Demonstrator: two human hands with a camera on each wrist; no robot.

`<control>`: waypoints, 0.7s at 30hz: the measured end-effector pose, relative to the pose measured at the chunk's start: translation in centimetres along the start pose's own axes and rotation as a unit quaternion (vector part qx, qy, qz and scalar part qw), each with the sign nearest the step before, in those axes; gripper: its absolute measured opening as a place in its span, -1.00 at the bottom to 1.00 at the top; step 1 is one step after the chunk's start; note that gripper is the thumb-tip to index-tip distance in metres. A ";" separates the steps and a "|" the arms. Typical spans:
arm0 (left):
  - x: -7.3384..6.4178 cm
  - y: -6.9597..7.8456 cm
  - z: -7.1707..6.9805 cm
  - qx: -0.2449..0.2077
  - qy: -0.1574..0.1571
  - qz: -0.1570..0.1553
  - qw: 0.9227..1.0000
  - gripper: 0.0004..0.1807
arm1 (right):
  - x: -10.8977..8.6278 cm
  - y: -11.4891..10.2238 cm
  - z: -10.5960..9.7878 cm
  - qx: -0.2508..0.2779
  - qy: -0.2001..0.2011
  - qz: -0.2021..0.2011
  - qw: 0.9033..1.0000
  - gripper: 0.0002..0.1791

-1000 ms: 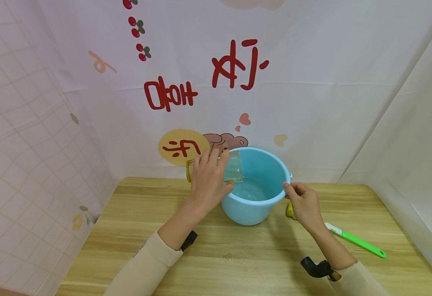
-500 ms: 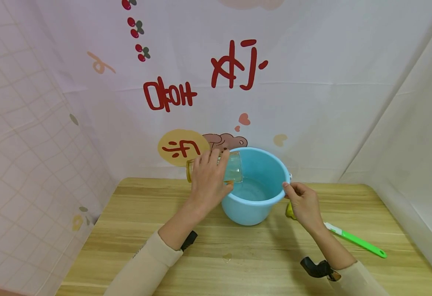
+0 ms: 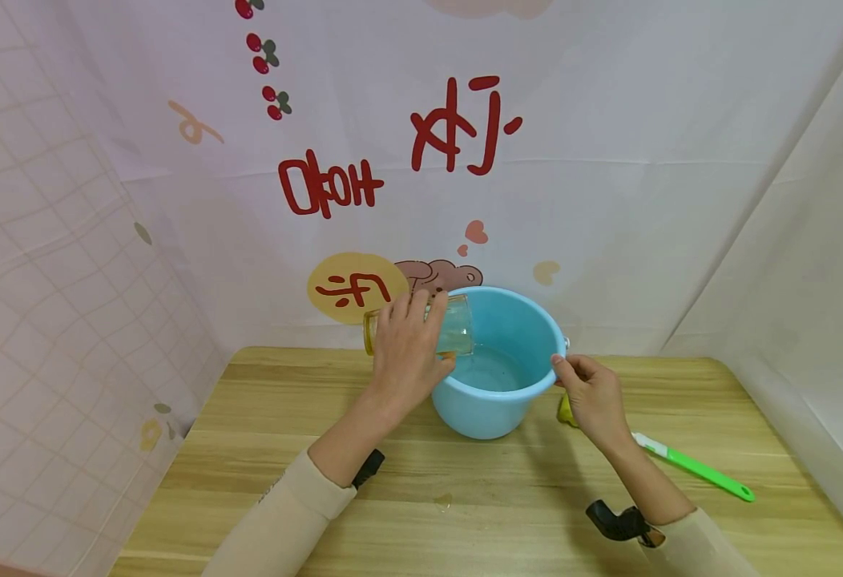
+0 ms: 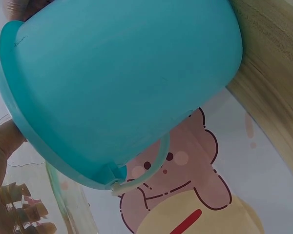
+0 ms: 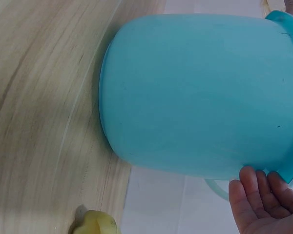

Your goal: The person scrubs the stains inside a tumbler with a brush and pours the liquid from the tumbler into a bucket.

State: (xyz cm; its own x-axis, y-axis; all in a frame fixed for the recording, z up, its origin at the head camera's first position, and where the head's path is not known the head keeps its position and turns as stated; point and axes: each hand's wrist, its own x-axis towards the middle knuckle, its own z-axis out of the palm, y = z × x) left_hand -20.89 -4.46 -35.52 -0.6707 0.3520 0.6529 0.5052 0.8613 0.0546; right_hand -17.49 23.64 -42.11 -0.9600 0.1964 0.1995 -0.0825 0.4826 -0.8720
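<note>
My left hand (image 3: 405,353) grips an amber-tinted glass (image 3: 456,327), tipped on its side with its mouth over the left rim of a light blue bucket (image 3: 485,418). Clear liquid (image 3: 495,370) covers the bucket's bottom. On the opposite side, my right hand (image 3: 594,399) pinches the rim between thumb and fingers. The right wrist view shows the fingers (image 5: 254,190) of that hand under the rim, against the outer wall. In the left wrist view, part of the glass (image 4: 71,204) appears below the rim, and the bucket's pale handle (image 4: 154,170) hangs down.
A wooden table (image 3: 284,449) carries the bucket, with a small wet spot (image 3: 443,502) in front. Right of the bucket lie a lumpy yellow object (image 3: 567,410), partly behind the right hand, and a green-and-white handled tool (image 3: 703,469). A printed white cloth (image 3: 609,216) hangs behind.
</note>
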 end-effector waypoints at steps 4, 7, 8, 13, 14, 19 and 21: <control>0.0 0.0 0.0 0.001 -0.002 0.002 1.000 -0.07 | 0.0 0.0 0.0 0.001 0.000 0.000 1.000 -0.48; 0.0 0.0 0.1 0.002 -0.001 0.003 1.000 -0.07 | 0.0 0.0 0.0 0.001 0.002 0.000 1.000 -0.49; 0.0 0.0 0.1 0.002 -0.001 0.003 1.000 -0.07 | 0.0 0.0 0.0 0.001 0.002 -0.001 1.000 -0.49; 0.1 0.0 0.1 0.002 0.000 0.003 1.000 -0.08 | 0.1 0.1 0.0 0.001 0.002 -0.001 1.000 -0.50; 0.1 0.0 0.1 0.001 0.000 0.002 1.000 -0.08 | 0.1 0.1 0.0 0.002 0.002 0.000 1.000 -0.50; 0.1 0.0 0.0 0.000 0.001 0.002 1.000 -0.07 | 0.0 0.0 0.0 0.001 0.002 0.001 1.000 -0.49; 0.0 0.0 0.0 0.002 0.000 0.002 1.000 -0.07 | 0.0 0.0 0.0 0.001 0.001 0.001 1.000 -0.49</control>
State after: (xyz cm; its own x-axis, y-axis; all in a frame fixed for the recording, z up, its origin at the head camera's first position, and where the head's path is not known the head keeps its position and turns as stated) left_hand -20.90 -4.40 -35.49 -0.6679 0.3561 0.6535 0.5064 0.8610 0.0484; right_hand -17.54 23.63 -42.13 -0.9595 0.1996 0.1987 -0.0807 0.4811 -0.8729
